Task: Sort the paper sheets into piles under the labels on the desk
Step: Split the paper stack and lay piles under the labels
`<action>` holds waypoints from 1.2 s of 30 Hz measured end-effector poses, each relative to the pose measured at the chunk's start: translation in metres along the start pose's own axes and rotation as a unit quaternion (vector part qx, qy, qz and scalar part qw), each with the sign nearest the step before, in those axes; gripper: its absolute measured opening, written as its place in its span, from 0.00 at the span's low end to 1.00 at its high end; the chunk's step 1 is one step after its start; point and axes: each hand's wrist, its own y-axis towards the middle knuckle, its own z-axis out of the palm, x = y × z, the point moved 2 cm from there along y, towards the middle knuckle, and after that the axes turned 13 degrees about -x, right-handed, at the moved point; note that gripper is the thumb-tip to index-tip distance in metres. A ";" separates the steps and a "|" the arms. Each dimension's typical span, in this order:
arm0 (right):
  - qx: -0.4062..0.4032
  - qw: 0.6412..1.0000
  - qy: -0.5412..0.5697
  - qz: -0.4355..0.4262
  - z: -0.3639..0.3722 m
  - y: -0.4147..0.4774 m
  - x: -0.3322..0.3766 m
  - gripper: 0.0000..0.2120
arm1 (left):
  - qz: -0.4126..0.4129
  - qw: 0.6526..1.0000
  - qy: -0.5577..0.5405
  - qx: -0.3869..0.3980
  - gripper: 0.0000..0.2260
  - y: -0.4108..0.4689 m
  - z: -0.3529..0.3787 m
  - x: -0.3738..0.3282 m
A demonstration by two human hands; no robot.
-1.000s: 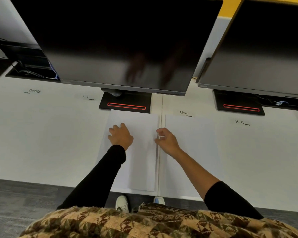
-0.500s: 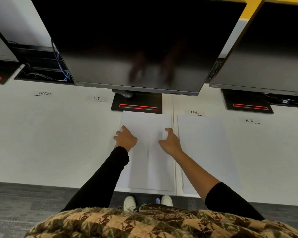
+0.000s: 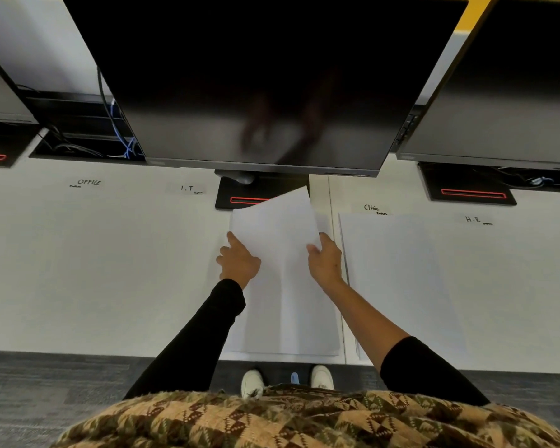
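While right hand [image 3: 325,260] and, apparently, left hand [image 3: 240,261] pinch sheet [image 3: 275,221] edges, desk [image 3: 94,253] spreads leftward.

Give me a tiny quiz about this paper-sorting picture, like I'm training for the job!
1. True or false: the right hand pinches the raised sheet.
2. Which label has a pile right under it? A. OFFICE B. Clinic C. I.T
3. Fill in: the desk shows ___ handwritten labels.
Key: 1 true; 2 B; 3 four.
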 end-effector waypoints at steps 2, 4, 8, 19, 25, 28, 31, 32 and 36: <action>-0.010 0.998 0.045 -0.032 -0.005 -0.002 0.014 0.16 | 0.002 0.997 -0.074 -0.002 0.45 0.009 -0.012 0.003; -0.026 0.993 0.087 -0.071 -0.012 -0.003 0.033 0.17 | 0.027 0.976 -0.215 -0.010 0.48 0.016 -0.028 0.002; -0.079 0.956 0.224 -0.171 -0.039 -0.010 0.083 0.13 | 0.114 0.904 -0.410 -0.045 0.34 0.012 -0.071 -0.018; -0.149 0.928 0.304 -0.155 -0.046 -0.012 0.063 0.08 | 0.188 0.894 -0.373 -0.166 0.10 -0.006 -0.076 -0.026; -0.184 0.934 0.282 -0.122 -0.058 0.001 0.046 0.01 | 0.187 0.899 -0.358 -0.168 0.03 -0.017 -0.063 -0.030; -0.213 0.927 0.288 -0.112 -0.079 0.018 0.048 0.02 | 0.204 0.901 -0.356 -0.142 0.03 -0.027 -0.060 -0.053; -0.241 0.926 0.276 -0.096 -0.105 0.037 0.036 0.01 | 0.210 0.913 -0.343 -0.066 0.04 -0.039 -0.041 -0.074; -0.249 0.927 0.266 -0.086 -0.112 0.043 0.030 0.01 | 0.211 0.919 -0.332 -0.040 0.05 -0.044 -0.033 -0.079; -0.285 0.938 0.192 -0.041 -0.141 0.058 -0.007 0.09 | 0.194 0.944 -0.265 0.001 0.08 -0.066 0.011 -0.092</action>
